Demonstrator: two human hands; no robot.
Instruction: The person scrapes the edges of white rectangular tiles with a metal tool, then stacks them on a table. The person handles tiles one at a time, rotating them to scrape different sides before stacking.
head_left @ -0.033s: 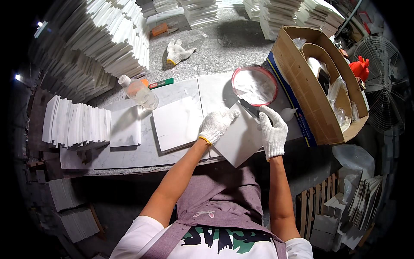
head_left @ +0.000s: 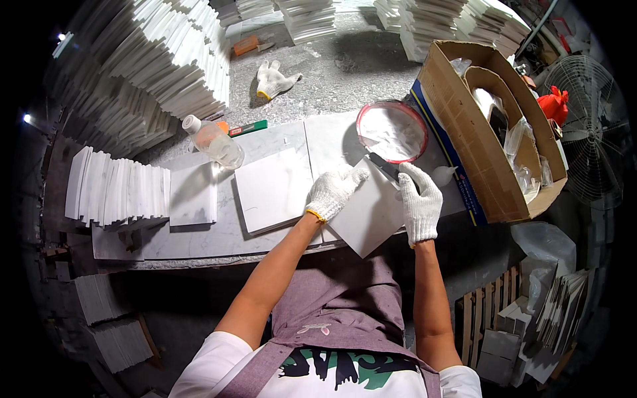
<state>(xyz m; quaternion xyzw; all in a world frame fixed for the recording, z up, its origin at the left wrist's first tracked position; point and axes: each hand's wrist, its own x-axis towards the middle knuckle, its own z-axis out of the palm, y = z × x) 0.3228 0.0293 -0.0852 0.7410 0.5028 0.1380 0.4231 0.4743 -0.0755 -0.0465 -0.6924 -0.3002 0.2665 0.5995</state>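
My left hand (head_left: 332, 194), in a white knit glove with a yellow cuff, closes on the left edge of a square white tile (head_left: 369, 213). The tile is turned cornerwise, its near corner jutting past the table's front edge. My right hand (head_left: 421, 204), also gloved, grips a scraper with a dark flat blade (head_left: 385, 166), whose handle is hidden. The blade lies along the tile's far right edge. Just beyond it stands a red-rimmed round tub (head_left: 392, 131) of white paste. Left of my left hand lies a stack of white square tiles (head_left: 273, 191).
A clear bottle (head_left: 213, 142) and a green box (head_left: 247, 129) stand left of centre. Upright tiles (head_left: 117, 185) line the left. Farther back lie a loose glove (head_left: 276, 80) and an orange-handled tool (head_left: 246, 45). A cardboard box (head_left: 491, 126) blocks the right, with a fan (head_left: 584, 132) beyond.
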